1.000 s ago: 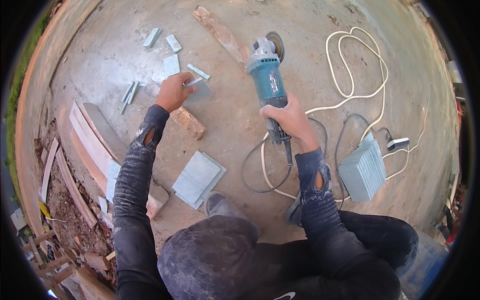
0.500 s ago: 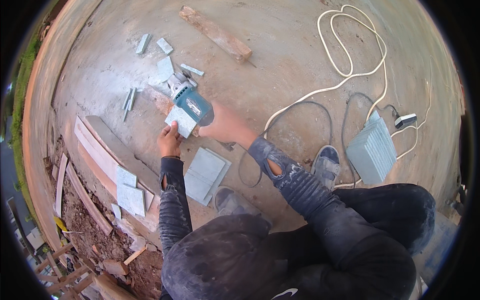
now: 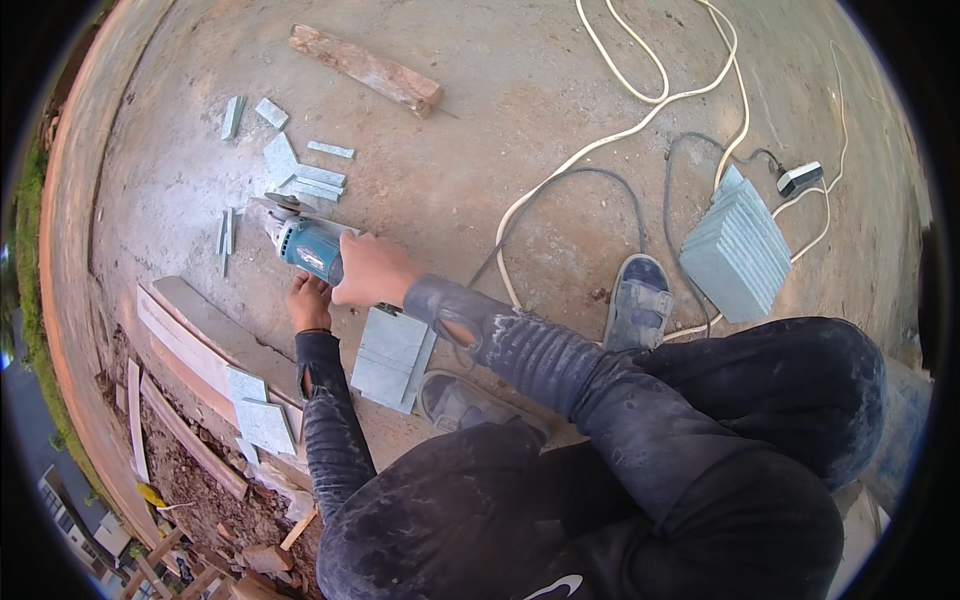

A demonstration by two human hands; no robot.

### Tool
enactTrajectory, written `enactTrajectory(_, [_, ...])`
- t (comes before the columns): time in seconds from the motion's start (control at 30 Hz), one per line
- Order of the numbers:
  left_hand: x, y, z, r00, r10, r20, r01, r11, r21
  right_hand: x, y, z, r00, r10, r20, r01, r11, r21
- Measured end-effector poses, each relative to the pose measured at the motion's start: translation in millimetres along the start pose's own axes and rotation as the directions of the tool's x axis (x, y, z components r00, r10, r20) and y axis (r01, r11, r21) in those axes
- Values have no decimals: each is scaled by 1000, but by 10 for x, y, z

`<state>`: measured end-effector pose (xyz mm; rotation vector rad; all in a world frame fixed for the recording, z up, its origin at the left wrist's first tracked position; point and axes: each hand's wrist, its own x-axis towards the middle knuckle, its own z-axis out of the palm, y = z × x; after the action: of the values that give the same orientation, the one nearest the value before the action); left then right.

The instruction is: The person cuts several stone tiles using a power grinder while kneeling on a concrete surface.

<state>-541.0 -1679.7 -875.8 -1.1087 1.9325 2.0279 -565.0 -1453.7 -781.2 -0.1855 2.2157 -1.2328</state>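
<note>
My right hand (image 3: pixel 372 272) grips the teal angle grinder (image 3: pixel 312 250) by its body, its disc pointing up-left. My left hand (image 3: pixel 308 297) is just below the grinder with curled fingers; what they hold is mostly hidden behind the tool. Around the disc lie several pale green stone strips (image 3: pixel 320 188) and a small square piece (image 3: pixel 280 160). Below my hands two cut tiles (image 3: pixel 390 355) lie overlapping on the concrete.
A taller tile stack (image 3: pixel 730 255) is at right beside looping cables (image 3: pixel 630 130) and a power socket block (image 3: pixel 798 178). A wooden timber (image 3: pixel 365 70) lies at the top. Long boards (image 3: pixel 185 335), more tile pieces (image 3: pixel 262 425) and rubble are at lower left. My sandalled feet (image 3: pixel 635 305) are between.
My right hand carried the grinder leftward and down over my left hand, which has also lowered. The square tile seen in my left fingers is now mostly hidden. The view has shifted.
</note>
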Motion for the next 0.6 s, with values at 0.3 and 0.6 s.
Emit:
enactTrajectory(0.3, [8, -26, -5, 998, 51, 42, -49, 997, -60, 138, -19, 115, 1000, -16, -5, 16, 1000, -17])
enactTrajectory(0.6, [25, -33, -3, 999, 46, 8, -46, 998, -30, 197, 0, 107, 999, -30, 19, 31, 999, -38])
